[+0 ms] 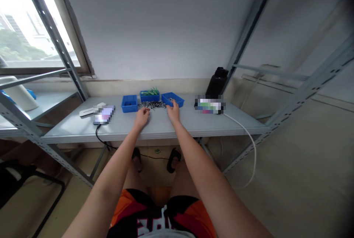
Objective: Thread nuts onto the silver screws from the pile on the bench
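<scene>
Pieces (153, 104), small and thin, some dark and some silvery, lie in a loose heap on the pale tabletop (157, 124), between a left blue tray (129, 109) and a right blue tray (178, 102). My left hand (141, 118) is at the near edge of the heap, its fingers curled in and narrow; I cannot tell whether a piece is pinched between them. My right hand (174, 114) is at the near side of the right blue tray, one finger extended over it and the thumb by the right end of the heap; I cannot tell whether these fingers hold anything. More small pieces show inside the right blue tray, and a few dark ones, too small to make out, sit in the left blue tray. Behind the heap is a middle blue tray (149, 98) with thin green strips (151, 91) in it, some rising above its rim. Well off to my left lie a blurred phone (104, 114), a black cable (97, 133) running from it over the front edge, and a white object (87, 112) beside it. To my right, a black bottle (217, 84) stands behind a blurred device (209, 105) with a white cable (254, 153) hanging down.
</scene>
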### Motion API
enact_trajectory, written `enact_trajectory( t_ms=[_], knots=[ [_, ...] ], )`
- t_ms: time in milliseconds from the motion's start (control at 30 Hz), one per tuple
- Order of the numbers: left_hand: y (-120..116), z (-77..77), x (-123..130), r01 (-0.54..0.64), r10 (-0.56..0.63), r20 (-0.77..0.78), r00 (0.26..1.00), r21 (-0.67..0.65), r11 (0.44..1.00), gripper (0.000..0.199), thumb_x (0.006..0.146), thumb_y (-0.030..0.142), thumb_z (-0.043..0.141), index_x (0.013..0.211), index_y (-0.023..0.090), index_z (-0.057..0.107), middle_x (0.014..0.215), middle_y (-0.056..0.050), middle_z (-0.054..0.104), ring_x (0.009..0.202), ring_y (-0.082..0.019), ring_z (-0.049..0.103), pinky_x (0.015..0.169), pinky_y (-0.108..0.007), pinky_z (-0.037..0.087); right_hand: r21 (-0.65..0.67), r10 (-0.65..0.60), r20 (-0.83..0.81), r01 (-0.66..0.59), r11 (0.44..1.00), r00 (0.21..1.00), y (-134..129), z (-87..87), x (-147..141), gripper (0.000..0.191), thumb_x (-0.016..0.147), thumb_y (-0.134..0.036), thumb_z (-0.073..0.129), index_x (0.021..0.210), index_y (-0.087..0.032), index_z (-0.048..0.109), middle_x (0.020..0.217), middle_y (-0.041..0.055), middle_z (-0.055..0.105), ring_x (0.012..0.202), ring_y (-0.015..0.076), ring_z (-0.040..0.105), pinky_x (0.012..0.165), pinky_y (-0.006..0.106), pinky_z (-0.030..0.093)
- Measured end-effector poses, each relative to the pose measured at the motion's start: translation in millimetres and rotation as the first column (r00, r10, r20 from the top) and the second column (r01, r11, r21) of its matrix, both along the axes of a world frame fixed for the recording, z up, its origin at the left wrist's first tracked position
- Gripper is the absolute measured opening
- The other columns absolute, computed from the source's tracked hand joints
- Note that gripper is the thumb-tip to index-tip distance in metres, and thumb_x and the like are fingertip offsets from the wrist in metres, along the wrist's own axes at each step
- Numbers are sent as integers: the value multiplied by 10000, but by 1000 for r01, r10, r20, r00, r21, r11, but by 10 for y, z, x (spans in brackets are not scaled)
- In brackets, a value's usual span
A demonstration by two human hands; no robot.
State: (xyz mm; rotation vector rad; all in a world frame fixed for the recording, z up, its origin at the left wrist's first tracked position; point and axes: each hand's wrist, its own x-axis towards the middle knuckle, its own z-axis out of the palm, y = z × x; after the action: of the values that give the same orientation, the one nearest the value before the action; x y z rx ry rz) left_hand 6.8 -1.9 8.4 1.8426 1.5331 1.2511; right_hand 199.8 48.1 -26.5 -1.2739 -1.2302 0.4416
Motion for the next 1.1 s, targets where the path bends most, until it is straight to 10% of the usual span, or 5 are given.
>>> enact_trajectory(
  t_ms=[233, 400, 567, 733, 1100],
  knots=[
    [20, -25, -6, 8, -8, 8, 1000, -14, 1000, 296, 809, 160, 472, 1008, 113, 687, 800, -80, 696, 718, -176, 616, 750, -288, 474, -50, 65, 32, -63, 997, 997, -20, 8, 13, 716, 824, -370, 481, 1495, -212, 289, 1433, 177, 420, 951, 215, 625, 855, 390, 524],
    [14, -20, -7, -5, 5, -19, 1000, 11, 1000, 283, 812, 162, 477, 987, 124, 695, 780, -77, 698, 743, -188, 626, 784, -302, 477, -49, 101, 285, -90, 995, 953, -227, 136, -73, 504, 860, -280, 452, 1348, -165, 507, 1297, 160, 555, 908, 196, 626, 920, 365, 481],
    [11, -14, 1, 13, -13, -13, 1000, 10, 1000, 285, 821, 156, 469, 998, 114, 687, 788, -83, 702, 739, -190, 633, 784, -307, 490, -154, 319, 726, -308, 939, 609, -415, 221, -222, 354, 908, -340, 511, 1200, -195, 647, 1226, 125, 614, 1150, 245, 535, 1000, 374, 405],
    [26, -21, 11, 13, -13, -4, 1000, 20, 1000, 294, 832, 146, 444, 995, 110, 685, 833, -93, 704, 783, -195, 644, 818, -319, 494, -271, 342, 811, -213, 938, 474, -456, 263, -275, 461, 967, -494, 392, 1325, -268, 573, 1412, 118, 514, 1295, 319, 423, 1025, 492, 344],
    [0, -7, -4, -56, 60, -43, 997, 83, 995, 278, 822, 123, 453, 964, 124, 691, 984, -116, 717, 928, -219, 640, 909, -338, 473, -240, 304, 817, -190, 952, 490, -457, 261, -264, 452, 979, -483, 355, 1181, -219, 661, 1287, 121, 621, 1204, 310, 510, 981, 475, 381]
  ],
)
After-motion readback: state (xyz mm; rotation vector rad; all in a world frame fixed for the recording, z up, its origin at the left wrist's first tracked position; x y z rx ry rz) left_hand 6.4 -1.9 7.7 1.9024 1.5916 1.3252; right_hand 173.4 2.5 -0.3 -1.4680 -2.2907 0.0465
